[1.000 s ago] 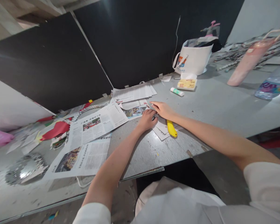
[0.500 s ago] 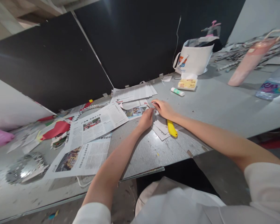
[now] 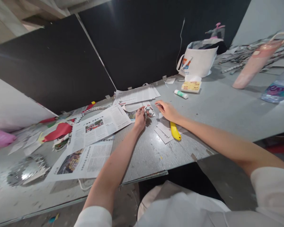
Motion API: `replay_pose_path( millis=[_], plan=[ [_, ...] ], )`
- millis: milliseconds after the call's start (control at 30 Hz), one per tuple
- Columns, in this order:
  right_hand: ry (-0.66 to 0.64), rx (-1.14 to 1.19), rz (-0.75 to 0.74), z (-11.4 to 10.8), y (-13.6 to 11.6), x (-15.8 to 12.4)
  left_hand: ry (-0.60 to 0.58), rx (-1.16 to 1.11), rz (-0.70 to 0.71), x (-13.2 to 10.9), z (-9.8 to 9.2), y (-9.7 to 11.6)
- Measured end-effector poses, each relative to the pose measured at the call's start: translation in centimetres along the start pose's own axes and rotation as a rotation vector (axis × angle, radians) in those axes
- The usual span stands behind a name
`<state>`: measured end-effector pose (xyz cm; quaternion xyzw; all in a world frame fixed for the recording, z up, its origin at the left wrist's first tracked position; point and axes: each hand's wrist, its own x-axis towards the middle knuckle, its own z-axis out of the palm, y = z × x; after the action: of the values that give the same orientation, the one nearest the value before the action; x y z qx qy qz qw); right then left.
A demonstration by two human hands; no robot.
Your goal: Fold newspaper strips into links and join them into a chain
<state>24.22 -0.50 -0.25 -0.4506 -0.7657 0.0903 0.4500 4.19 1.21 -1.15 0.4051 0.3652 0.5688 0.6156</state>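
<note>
My left hand is closed on a small piece of printed paper, over the edge of a photo-printed newspaper sheet. To its right, my right hand is held in a pinch; a tiny pale thing shows at its fingertips, too small to name. Beneath my right wrist lies a yellow handle, its far end hidden by the wrist. Several cut white paper pieces are spread beside that handle. A large newspaper sheet lies left of my left hand, overlapping another newspaper.
Behind my hands are stacked sheets, a glue stick and a tissue pack. A white bag, pink tumbler and plastic bottle stand to the right. A shiny round object is at left, near red cloth.
My left hand has moved left, away from my right hand, and the printed paper piece now shows in it. My right hand has stayed nearly in place.
</note>
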Motion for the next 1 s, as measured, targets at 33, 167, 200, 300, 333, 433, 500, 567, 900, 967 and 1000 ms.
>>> replay_pose_path(
  millis=[33,167,200,300,333,433,500,567,900,967,1000],
  plan=[
    [-0.007,0.004,0.002,0.0,0.0,0.0,-0.003,0.006,0.008,0.0,0.0,-0.1],
    [-0.042,0.011,0.001,0.0,-0.1,-0.1,-0.009,0.069,0.036,0.1,0.0,-0.4],
    [-0.055,0.01,0.002,-0.1,-0.1,-0.1,-0.017,0.093,0.044,0.0,0.0,-0.5],
    [-0.09,0.023,-0.018,0.0,-0.2,-0.1,-0.08,0.173,0.054,-0.4,0.0,-0.5],
    [-0.097,0.033,-0.029,0.0,-0.2,-0.1,-0.109,0.206,0.053,-0.7,0.0,-0.4],
    [-0.114,0.051,-0.029,0.1,-0.4,-0.1,-0.2,0.338,0.047,-1.5,0.1,0.0],
    [-0.125,0.061,-0.007,0.0,-0.7,0.0,-0.246,0.409,0.048,-2.0,0.2,0.3],
    [-0.153,0.075,0.02,-0.1,-0.9,0.0,-0.274,0.445,0.055,-2.2,0.3,0.5],
    [-0.312,0.137,0.026,0.1,-1.1,0.3,-0.265,0.255,-0.016,-2.5,0.5,0.9],
    [-0.292,0.147,0.046,0.2,-1.1,0.3,-0.257,0.203,-0.032,-2.5,0.4,1.0],
    [-0.279,0.156,0.063,0.3,-1.0,0.3,-0.243,0.204,-0.013,-2.5,0.4,1.0]
  ],
)
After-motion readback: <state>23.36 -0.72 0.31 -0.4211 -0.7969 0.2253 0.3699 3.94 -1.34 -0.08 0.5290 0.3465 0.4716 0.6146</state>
